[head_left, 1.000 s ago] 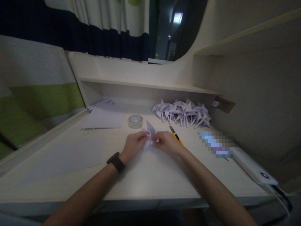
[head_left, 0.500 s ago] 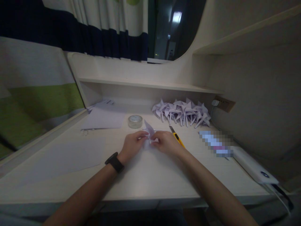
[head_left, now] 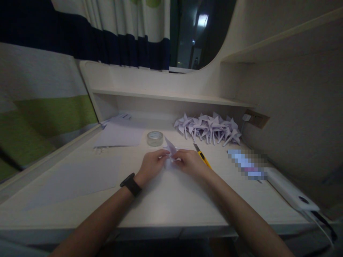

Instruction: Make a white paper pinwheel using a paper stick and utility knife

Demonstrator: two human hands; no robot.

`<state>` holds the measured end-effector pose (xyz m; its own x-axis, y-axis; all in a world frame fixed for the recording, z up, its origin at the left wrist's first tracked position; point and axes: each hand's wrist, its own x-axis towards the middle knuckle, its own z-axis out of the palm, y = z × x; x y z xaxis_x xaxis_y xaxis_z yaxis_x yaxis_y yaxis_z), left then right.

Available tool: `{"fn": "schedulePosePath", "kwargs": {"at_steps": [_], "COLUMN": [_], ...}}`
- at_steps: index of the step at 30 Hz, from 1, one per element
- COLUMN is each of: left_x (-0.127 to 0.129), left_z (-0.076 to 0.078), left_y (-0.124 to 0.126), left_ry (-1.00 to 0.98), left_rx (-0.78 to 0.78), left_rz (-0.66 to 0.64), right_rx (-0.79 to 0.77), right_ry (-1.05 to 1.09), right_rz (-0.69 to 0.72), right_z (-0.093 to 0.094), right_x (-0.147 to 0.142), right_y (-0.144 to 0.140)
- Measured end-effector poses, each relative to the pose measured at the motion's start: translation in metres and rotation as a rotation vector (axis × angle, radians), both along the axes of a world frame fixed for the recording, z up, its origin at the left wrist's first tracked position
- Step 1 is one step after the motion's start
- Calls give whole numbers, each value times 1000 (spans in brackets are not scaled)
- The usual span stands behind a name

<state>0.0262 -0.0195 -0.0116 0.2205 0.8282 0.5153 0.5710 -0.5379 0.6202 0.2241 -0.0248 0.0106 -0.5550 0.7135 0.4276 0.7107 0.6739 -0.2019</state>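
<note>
Pale paper was what I had between my fingers — a small folded piece (head_left: 169, 154) sitting on the desk (head_left: 166, 203) just this side of the tape roll (head_left: 154, 138). My left hand (head_left: 151, 166) pinched its near-left edge, fingertips closed on the sheet, and my right hand (head_left: 191, 163) pinched the opposite side, one pointed flap standing up between them. I judged I was mid-fold, pressing a crease; the next move called for a firm, even squeeze along the fold without flattening that raised flap. Right of the roll lay a yellow utility knife (head_left: 201, 155), just beside my right hand — close enough to snag a knuckle. Beyond the roll and to its right, a heap of finished paper pinwheels (head_left: 207, 128). Left of the roll, loose sheets (head_left: 119, 137), well apart from my hands.
</note>
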Motion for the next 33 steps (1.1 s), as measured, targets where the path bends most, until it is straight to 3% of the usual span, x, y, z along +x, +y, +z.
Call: {"fn": "schedulePosePath", "kwargs": {"at_steps": [10, 20, 33], "left_x": [0, 1, 3], "left_z": [-2, -2, 0], "left_y": [-1, -4, -1], "left_ry": [-52, -149, -288], "left_rx": [34, 106, -8], "left_rz": [-13, -25, -12], "right_rx": [11, 8, 23], "right_ry": [-17, 71, 175], "right_rz": [-6, -77, -47], "right_z": [-2, 8, 0], "right_x": [0, -1, -5], "right_y": [1, -4, -2]}}
